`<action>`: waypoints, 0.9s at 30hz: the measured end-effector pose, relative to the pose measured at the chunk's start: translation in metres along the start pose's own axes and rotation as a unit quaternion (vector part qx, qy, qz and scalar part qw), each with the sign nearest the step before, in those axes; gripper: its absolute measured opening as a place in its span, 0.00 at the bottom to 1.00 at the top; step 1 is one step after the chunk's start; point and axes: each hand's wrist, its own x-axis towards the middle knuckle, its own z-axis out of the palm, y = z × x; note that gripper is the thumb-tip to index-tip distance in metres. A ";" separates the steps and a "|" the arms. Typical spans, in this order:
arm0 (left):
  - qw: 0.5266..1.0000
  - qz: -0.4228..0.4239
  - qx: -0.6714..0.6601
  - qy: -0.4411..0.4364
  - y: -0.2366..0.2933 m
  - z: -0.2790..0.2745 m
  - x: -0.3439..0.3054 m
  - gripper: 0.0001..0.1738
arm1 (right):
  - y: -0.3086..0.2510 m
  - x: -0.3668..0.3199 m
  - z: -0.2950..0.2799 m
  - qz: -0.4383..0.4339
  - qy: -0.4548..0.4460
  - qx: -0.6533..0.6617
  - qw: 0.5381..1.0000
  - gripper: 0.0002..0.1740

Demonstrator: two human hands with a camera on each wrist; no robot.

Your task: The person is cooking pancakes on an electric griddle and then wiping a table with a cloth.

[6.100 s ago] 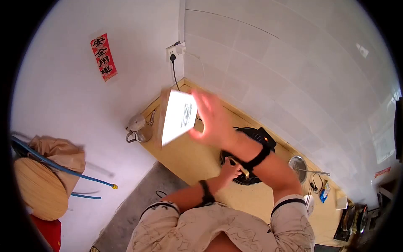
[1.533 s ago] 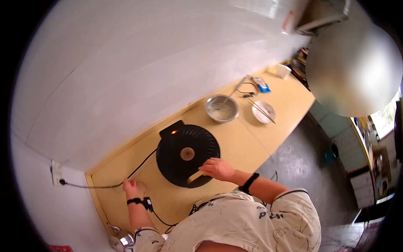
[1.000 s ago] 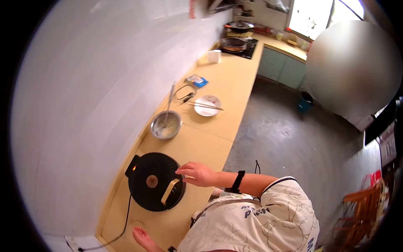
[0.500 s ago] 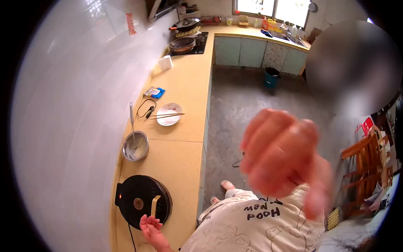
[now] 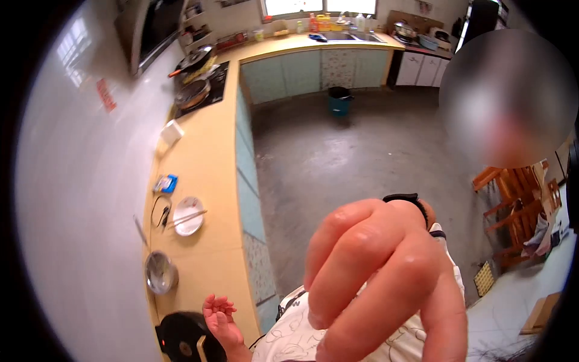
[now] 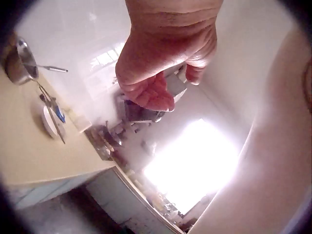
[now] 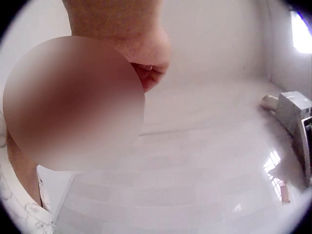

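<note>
My right hand (image 5: 386, 265) is raised large and close before the head camera, its fingers loosely bent downward with nothing held. In the right wrist view that hand (image 7: 153, 51) is mostly behind a blurred patch. The left hand (image 5: 223, 320) is over the counter beside a round black electric griddle (image 5: 181, 329), palm turned up and fingers relaxed. In the left wrist view the left hand (image 6: 156, 58) holds nothing. The griddle's lid is down, its gold handle (image 5: 202, 348) is close to the left hand, and a small red light glows at its hinge side.
Along the counter (image 5: 211, 157) stand a metal bowl (image 5: 172, 282) with a long-handled utensil, a white bowl (image 5: 189, 208) with chopsticks across it, a cable (image 5: 158, 212) and a blue packet (image 5: 167, 183). A bucket (image 5: 339, 104) and wooden chairs (image 5: 512, 184) stand on the floor.
The bright white panel near the right hand earlier is out of view. The right hand left the griddle handle and rose toward the camera. The head view swung right toward the kitchen.
</note>
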 end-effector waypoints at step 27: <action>0.957 -0.045 0.028 -0.284 -0.157 0.407 0.381 0.23 | 0.014 -0.192 -0.425 0.391 -0.035 -0.499 0.773 0.22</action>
